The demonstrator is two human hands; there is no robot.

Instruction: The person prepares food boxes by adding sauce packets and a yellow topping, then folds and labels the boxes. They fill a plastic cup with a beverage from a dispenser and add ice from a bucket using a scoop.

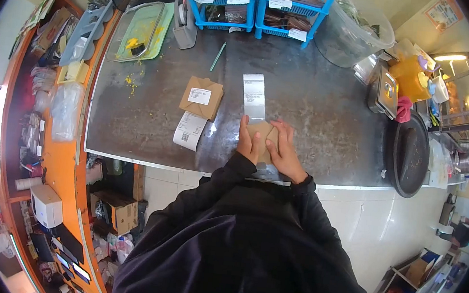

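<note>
A small brown paper packet (pixel 260 132) lies near the front edge of the metal counter (pixel 328 110). My left hand (pixel 248 142) presses flat on its left side. My right hand (pixel 285 150) lies flat on its right side, fingers together. A long white label strip (pixel 254 96) runs away from the packet toward the back of the counter, its near end at the packet. A second brown packet (pixel 201 96) with a white label on top sits to the left, with a loose white label sheet (pixel 190 130) in front of it.
Blue bins (pixel 254 4) stand at the back, a tape dispenser (pixel 185 23) and a green tray (pixel 141 30) at back left. A clear plastic tub (pixel 354 34), metal containers (pixel 385 93) and a round black pan (pixel 410 153) are on the right. Orange shelves (pixel 69 130) run along the left.
</note>
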